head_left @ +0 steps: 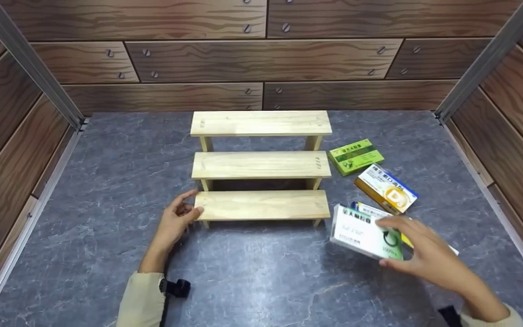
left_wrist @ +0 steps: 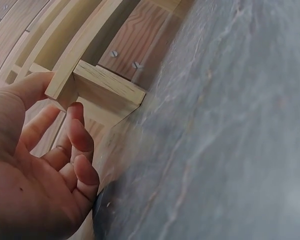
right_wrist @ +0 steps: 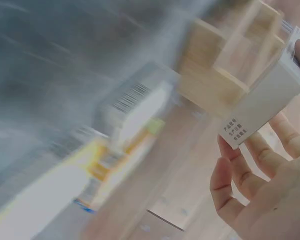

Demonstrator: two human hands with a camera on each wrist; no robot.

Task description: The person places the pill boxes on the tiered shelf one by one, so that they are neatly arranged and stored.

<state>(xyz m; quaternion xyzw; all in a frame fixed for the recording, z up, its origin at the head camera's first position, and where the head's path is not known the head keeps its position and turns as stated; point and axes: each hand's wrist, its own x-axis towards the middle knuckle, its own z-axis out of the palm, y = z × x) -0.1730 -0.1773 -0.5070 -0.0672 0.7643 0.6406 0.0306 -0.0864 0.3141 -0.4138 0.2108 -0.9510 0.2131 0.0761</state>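
A three-tier wooden step rack (head_left: pixel 261 205) stands in the middle of the head view. My left hand (head_left: pixel 175 222) pinches the left end of its lowest step, thumb on top; the left wrist view shows the fingertips under the board (left_wrist: pixel 65 92). To the right of the rack, my right hand (head_left: pixel 429 254) grips a white-and-green medicine box (head_left: pixel 361 231) by its right end. In the right wrist view that box (right_wrist: pixel 270 97) shows a white side with small print. It partly covers another white, blue and yellow box (head_left: pixel 370 210) lying behind it.
A green medicine box (head_left: pixel 356 156) lies right of the rack's middle step. Close to it is a white-and-orange vitamin D box (head_left: pixel 388 187). Wood-patterned walls (head_left: pixel 261 59) enclose the grey marbled tabletop (head_left: pixel 252 281) at the back and both sides.
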